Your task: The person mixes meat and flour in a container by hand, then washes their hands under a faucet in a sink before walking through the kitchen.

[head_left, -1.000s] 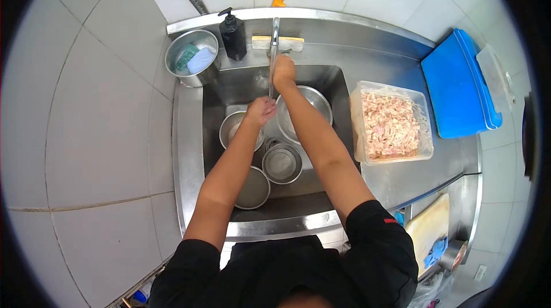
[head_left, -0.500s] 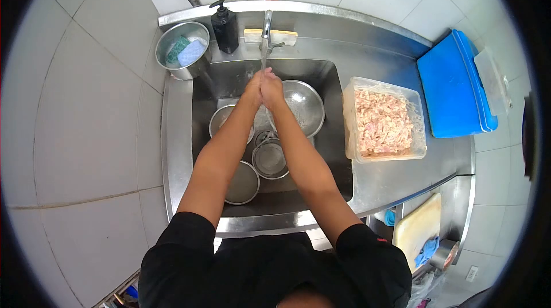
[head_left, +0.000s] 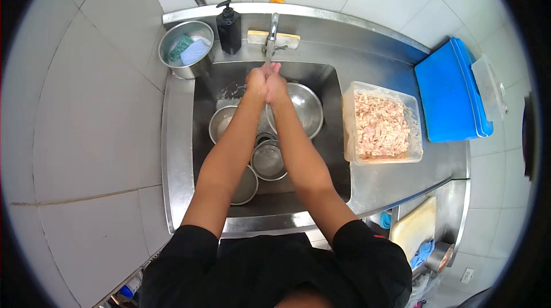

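My left hand and my right hand press against each other under the faucet, where water runs onto them. Their fingers are small and partly hidden, so how they are bent is unclear. Below them in the steel sink lie a large metal bowl, a smaller bowl, a round metal strainer and another round pan, partly behind my forearm.
A tub of pale shredded food stands right of the sink, a blue box beyond it. At the back left are a metal pot with sponges and a black pump bottle. A cutting board leans lower right.
Both hands have shifted slightly against each other under the water, with some fingertips now raised at the right. The whole view has moved a little.
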The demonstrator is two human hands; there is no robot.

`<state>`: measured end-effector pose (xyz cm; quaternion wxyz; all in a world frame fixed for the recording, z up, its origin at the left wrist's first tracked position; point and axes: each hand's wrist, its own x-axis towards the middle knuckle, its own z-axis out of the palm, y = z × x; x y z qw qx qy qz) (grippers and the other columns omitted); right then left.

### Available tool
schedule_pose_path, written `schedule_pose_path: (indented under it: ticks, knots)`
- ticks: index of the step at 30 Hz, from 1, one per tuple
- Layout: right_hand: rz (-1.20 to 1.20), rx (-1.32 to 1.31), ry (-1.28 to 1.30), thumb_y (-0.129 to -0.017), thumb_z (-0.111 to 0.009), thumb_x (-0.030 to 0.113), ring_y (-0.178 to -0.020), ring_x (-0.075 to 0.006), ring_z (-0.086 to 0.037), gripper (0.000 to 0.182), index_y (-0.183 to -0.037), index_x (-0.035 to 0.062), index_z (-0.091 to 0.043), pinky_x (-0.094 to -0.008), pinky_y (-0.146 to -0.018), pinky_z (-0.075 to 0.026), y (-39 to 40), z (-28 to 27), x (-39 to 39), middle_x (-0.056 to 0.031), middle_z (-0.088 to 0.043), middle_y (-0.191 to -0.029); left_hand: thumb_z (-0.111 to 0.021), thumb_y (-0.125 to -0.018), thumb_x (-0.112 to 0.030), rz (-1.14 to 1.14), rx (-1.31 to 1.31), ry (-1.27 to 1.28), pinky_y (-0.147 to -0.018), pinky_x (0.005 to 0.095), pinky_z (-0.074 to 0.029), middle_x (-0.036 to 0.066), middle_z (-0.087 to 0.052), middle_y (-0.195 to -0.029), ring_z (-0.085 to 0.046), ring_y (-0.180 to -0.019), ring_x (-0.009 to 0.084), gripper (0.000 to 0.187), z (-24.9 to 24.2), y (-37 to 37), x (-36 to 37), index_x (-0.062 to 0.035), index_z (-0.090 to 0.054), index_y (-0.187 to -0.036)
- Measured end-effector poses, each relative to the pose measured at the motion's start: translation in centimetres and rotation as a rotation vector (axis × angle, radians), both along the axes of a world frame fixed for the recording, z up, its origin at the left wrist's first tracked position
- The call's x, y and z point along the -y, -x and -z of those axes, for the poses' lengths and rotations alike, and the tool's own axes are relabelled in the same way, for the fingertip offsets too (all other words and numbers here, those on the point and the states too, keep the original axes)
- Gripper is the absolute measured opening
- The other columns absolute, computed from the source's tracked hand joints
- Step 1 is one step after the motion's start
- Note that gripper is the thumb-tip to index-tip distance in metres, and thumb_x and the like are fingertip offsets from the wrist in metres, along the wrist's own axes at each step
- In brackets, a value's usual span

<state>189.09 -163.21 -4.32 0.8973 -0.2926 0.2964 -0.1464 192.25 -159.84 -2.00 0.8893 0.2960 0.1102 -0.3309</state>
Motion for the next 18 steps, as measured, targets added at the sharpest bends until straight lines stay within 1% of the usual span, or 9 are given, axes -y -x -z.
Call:
schedule_pose_path:
  ticks: [2,3,7,9,10,12,14,16,18]
  knots:
    - [0.111,0.126,0.005,-0.085,-0.043,0.012,-0.077,-0.0215,-0.057,0.019,-0.094,-0.0010,-0.053,-0.0313,-0.066,-0.048,-0.8,-2.5,0.9,-0.0117,-0.057,-0.084,-0.042,-0.084,-0.005,0.098,0.010,0.064,-0.059,0.0306,-0.049,0.014,-0.060,-0.083,-0.059,-0.070,0.0214,0.017,0.6,-1.5,0.2,0.0050,-0.057,-0.084]
    - [0.078,0.105,0.009,-0.084,-0.041,0.006,-0.067,-0.0237,-0.057,0.015,-0.090,-0.0010,-0.052,-0.0340,-0.060,-0.049,-1.9,-2.5,2.0,-0.0128,-0.056,-0.079,-0.041,-0.083,-0.002,-0.061,0.046,-0.075,-0.062,0.0309,-0.048,0.012,-0.058,-0.078,-0.058,-0.071,0.0203,0.016,-5.5,0.8,-1.1,0.0030,-0.056,-0.085]
    - [0.254,0.179,0.036,-0.080,-0.044,0.001,-0.046,-0.0227,-0.051,0.006,-0.082,-0.0016,-0.049,-0.0361,-0.043,-0.044,-0.9,-11.7,0.1,-0.0125,-0.052,-0.065,-0.044,-0.083,-0.007,-0.047,0.324,-0.079,-0.072,0.0311,-0.046,0.012,-0.057,-0.084,-0.056,-0.077,0.0210,0.015,-5.4,0.2,-1.3,0.0031,-0.053,-0.088]
    - [0.265,0.057,0.213,-0.083,-0.043,0.007,-0.052,-0.0201,-0.053,0.010,-0.083,-0.0001,-0.050,-0.0318,-0.046,-0.044,-2.6,-10.2,1.8,-0.0101,-0.054,-0.066,-0.043,-0.085,-0.015,0.110,0.387,-0.291,-0.072,0.0310,-0.045,0.008,-0.056,-0.082,-0.055,-0.074,0.0200,0.017,-4.0,0.2,-2.0,-0.0027,-0.053,-0.091]
    - [0.274,-0.070,0.394,-0.085,-0.043,0.013,-0.057,-0.0176,-0.055,0.015,-0.084,0.0015,-0.052,-0.0275,-0.050,-0.045,-3.4,-9.2,2.6,-0.0078,-0.055,-0.067,-0.043,-0.085,-0.015,0.110,0.391,-0.292,-0.072,0.0310,-0.045,0.008,-0.056,-0.082,-0.055,-0.074,0.0200,0.017,-4.1,0.6,-2.5,-0.0027,-0.053,-0.091]
    - [0.292,-0.035,0.374,-0.082,-0.045,0.008,-0.053,-0.0163,-0.052,0.010,-0.083,0.0000,-0.052,-0.0288,-0.046,-0.041,-4.1,-7.7,2.9,-0.0078,-0.054,-0.065,-0.039,-0.088,-0.025,0.442,0.195,-0.114,-0.075,0.0326,-0.044,0.006,-0.057,-0.082,-0.055,-0.073,0.0199,0.025,-4.0,1.9,-3.3,-0.0065,-0.053,-0.096]
    - [0.310,-0.003,0.362,-0.079,-0.048,0.002,-0.049,-0.0151,-0.050,0.007,-0.083,-0.0014,-0.052,-0.0300,-0.043,-0.038,-3.4,-8.1,2.4,-0.0078,-0.052,-0.063,-0.035,-0.089,-0.032,0.456,0.135,-0.027,-0.075,0.0337,-0.044,0.007,-0.057,-0.086,-0.055,-0.077,0.0214,0.032,-3.9,2.7,-3.3,-0.0069,-0.052,-0.100]
    - [0.164,-0.085,0.807,-0.080,-0.046,0.004,-0.057,-0.0132,-0.052,0.011,-0.083,-0.0013,-0.054,-0.0271,-0.049,-0.039,-0.8,-8.6,0.4,-0.0075,-0.053,-0.065,-0.027,-0.090,-0.046,0.472,0.011,0.136,-0.076,0.0360,-0.044,0.010,-0.057,-0.093,-0.056,-0.085,0.0245,0.048,-3.7,3.4,-3.4,-0.0077,-0.049,-0.108]
    - [0.140,-0.223,0.877,-0.081,-0.045,0.006,-0.061,-0.0138,-0.053,0.013,-0.083,-0.0020,-0.055,-0.0267,-0.052,-0.040,-0.7,-4.9,0.3,-0.0084,-0.055,-0.067,-0.033,-0.089,-0.046,0.480,-0.017,0.153,-0.073,0.0365,-0.046,0.011,-0.058,-0.092,-0.057,-0.082,0.0253,0.046,-5.4,4.4,-4.1,-0.0074,-0.050,-0.107]
